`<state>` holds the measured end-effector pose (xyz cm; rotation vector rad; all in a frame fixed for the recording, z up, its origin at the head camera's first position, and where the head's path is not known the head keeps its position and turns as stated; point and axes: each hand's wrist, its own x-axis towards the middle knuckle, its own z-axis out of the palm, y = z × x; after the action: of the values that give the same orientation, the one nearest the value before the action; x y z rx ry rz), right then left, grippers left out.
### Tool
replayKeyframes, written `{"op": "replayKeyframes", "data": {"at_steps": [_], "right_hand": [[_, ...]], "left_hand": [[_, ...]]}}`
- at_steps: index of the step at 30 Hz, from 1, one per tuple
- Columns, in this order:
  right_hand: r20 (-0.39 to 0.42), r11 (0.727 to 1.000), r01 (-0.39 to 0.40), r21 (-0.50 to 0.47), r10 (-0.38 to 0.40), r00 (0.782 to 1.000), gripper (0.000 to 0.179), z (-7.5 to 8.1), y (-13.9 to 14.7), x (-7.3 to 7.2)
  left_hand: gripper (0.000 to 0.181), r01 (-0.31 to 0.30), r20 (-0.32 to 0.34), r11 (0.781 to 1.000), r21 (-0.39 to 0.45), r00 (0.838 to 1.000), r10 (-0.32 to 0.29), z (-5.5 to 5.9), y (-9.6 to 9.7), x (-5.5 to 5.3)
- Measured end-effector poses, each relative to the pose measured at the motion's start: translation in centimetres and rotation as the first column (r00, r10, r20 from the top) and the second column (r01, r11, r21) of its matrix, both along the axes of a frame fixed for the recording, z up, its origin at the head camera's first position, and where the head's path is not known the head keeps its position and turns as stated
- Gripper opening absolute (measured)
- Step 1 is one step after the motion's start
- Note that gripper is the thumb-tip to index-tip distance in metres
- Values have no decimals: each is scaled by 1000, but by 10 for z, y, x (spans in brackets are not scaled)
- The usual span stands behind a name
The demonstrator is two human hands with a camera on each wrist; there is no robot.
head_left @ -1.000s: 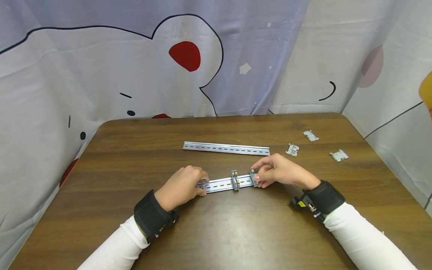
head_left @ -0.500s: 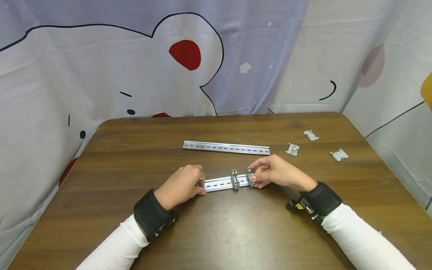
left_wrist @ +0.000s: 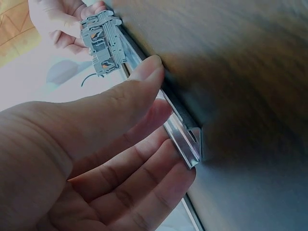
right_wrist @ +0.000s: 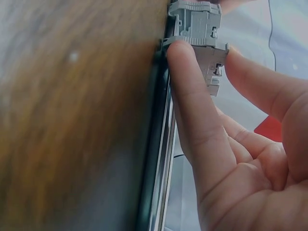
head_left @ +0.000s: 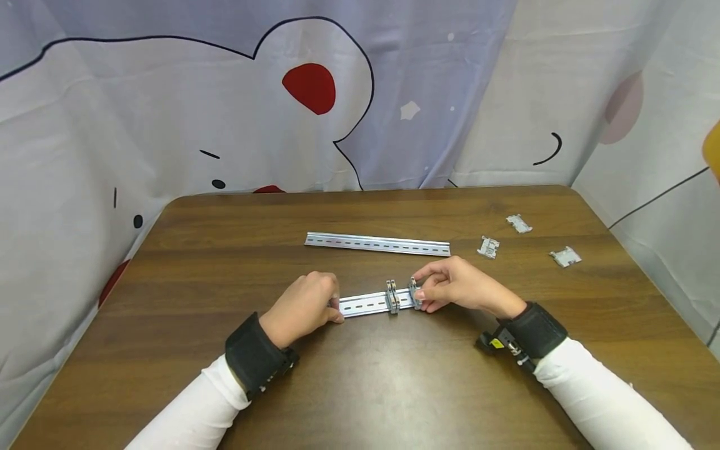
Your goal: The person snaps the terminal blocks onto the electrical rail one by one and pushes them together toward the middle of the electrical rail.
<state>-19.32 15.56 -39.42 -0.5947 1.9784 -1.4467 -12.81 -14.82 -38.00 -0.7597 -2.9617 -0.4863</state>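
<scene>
My left hand (head_left: 306, 306) grips the left end of a slotted metal DIN rail (head_left: 360, 305), thumb along its near edge and fingers at the far side. Two grey terminal blocks (head_left: 392, 297) stand side by side across the rail, right of its middle. Just right of them, my right hand (head_left: 458, 285) pinches another grey terminal block (head_left: 415, 294) between thumb and fingers, with a small gap to the pair. In the right wrist view this held block (right_wrist: 209, 65) sits against the rail's edge. The rail's right end is hidden by the right hand.
Behind the hands a second, longer DIN rail (head_left: 377, 244) lies on the wooden table (head_left: 360, 387). Three loose pale terminal blocks lie at the right: one near that rail (head_left: 488, 247), one farther back (head_left: 519, 224), one farther right (head_left: 565, 257). A printed curtain (head_left: 169, 119) hangs behind the table.
My right hand has slid a little left along the rail with its terminal block, narrowing the gap to the standing pair. The left hand keeps its grip on the rail's end.
</scene>
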Motion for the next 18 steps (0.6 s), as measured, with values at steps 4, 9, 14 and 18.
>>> {"op": "replayKeyframes", "data": {"at_steps": [4, 9, 14, 18], "right_hand": [[-2, 1000, 8, 1, -8, 1000, 42, -1, -3, 0], [18, 1000, 15, -9, -15, 1000, 42, -3, -7, 0], [38, 999, 21, -30, -20, 999, 40, -6, -13, 1], [51, 999, 25, -35, -24, 998, 41, -6, -19, 1]], "left_hand": [[23, 15, -1, 1000, -1, 1000, -15, 0, 0, -2], [22, 18, 13, 1000, 4, 1000, -18, 0, 0, -3], [25, 16, 13, 1000, 12, 1000, -16, 0, 0, -2], [31, 4, 23, 1000, 29, 1000, -4, -1, 0, -2]]}}
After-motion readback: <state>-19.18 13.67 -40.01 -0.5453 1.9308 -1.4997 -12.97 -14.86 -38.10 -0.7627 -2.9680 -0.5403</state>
